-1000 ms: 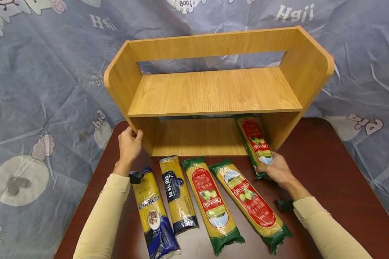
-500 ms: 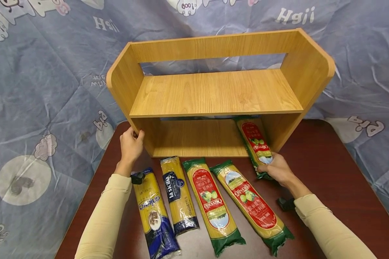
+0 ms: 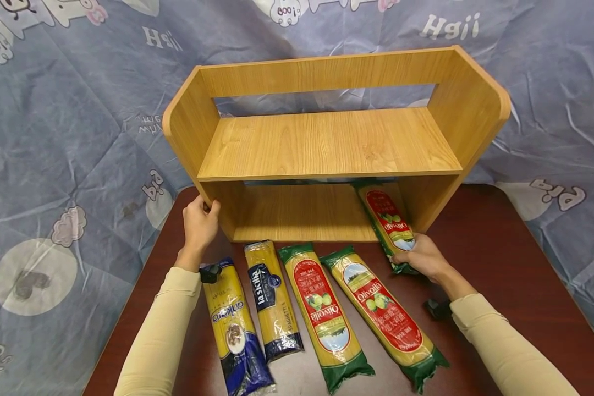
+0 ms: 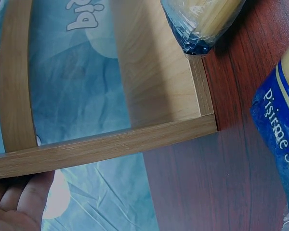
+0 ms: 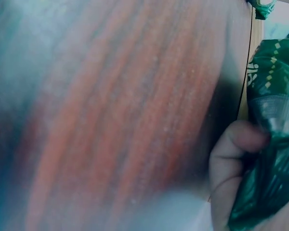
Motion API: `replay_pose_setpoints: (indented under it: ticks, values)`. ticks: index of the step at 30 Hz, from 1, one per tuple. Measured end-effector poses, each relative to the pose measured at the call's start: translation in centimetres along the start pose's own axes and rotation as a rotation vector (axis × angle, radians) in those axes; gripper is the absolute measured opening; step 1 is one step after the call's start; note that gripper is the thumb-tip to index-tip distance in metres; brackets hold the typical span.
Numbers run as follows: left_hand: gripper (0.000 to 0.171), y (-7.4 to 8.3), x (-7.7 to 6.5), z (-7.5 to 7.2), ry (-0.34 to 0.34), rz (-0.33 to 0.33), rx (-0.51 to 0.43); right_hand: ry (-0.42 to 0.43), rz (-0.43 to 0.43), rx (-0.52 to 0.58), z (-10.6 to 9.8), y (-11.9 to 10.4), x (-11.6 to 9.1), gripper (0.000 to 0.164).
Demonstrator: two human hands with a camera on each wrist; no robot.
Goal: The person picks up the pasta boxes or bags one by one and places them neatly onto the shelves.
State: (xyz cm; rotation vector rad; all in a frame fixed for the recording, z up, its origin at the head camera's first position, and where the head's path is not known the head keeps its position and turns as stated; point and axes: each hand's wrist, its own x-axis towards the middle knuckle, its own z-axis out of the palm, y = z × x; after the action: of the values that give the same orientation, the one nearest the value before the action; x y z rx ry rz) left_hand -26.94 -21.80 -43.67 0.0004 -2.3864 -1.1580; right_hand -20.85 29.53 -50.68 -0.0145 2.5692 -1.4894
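Note:
My right hand [image 3: 423, 257] grips the near end of a green-ended Olivoilà spaghetti pack [image 3: 387, 213]. The pack's far end lies inside the lower compartment of a wooden shelf [image 3: 326, 140], near the right side panel, and its near end sticks out past the front edge. In the right wrist view my thumb [image 5: 231, 149] presses on the crumpled green wrapper [image 5: 274, 110]. My left hand [image 3: 200, 223] holds the front edge of the shelf's left side panel; in the left wrist view, fingers [image 4: 31, 197] curl behind that panel's edge [image 4: 101, 147].
On the dark red table [image 3: 500, 264], in front of the shelf, lie a blue-and-yellow Ankara pack [image 3: 235, 324], a La Sicilia spaghetti pack [image 3: 272, 300] and two Olivoilà packs, one upright in view [image 3: 322, 313], another slanted [image 3: 383, 308]. A printed cloth [image 3: 79, 165] hangs behind.
The far end of the held spaghetti pack has swung slightly left inside the lower compartment. The left hand keeps its hold on the shelf panel.

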Motion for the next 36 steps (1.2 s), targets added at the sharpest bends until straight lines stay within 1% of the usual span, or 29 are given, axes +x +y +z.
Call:
replay_pose_setpoints:
  ticks: [4, 10, 13, 16, 21, 25, 29, 33, 36]
  values:
    - [0.019, -0.1, 0.0, 0.1, 0.007, 0.006, 0.000, 0.001, -0.008, -0.043, -0.1, -0.3, 0.0, 0.072]
    - [0.019, -0.2, -0.1, 0.2, 0.004, 0.017, -0.010, 0.004, 0.012, -0.124, -0.1, 0.0, 0.1, 0.079]
    - [0.020, -0.2, -0.1, 0.2, -0.004, 0.023, -0.019, 0.021, 0.017, -0.157, 0.0, 0.0, 0.1, 0.086]
    - [0.020, -0.2, -0.1, 0.3, -0.008, 0.028, -0.024, 0.056, 0.030, -0.205, 0.1, -0.2, 0.0, 0.094]
    - [0.020, -0.3, 0.0, 0.2, -0.001, 0.032, -0.024, 0.102, 0.042, -0.278, 0.4, -0.5, -0.1, 0.101]
    - [0.020, -0.3, -0.1, 0.2, 0.003, 0.033, -0.021, 0.121, 0.033, -0.291, 0.4, -0.6, -0.7, 0.107]
    - [0.020, -0.3, 0.0, 0.2, 0.010, 0.038, -0.014, 0.129, 0.035, -0.291, 0.3, -0.6, -1.0, 0.109]
    - [0.020, -0.2, -0.1, 0.1, 0.003, 0.038, -0.016, 0.133, 0.045, -0.291, 0.3, -0.8, -1.5, 0.110]
    - [0.020, -0.2, -0.1, 0.1, 0.003, 0.037, -0.020, 0.147, 0.034, -0.285, 0.3, -1.0, -1.8, 0.108]
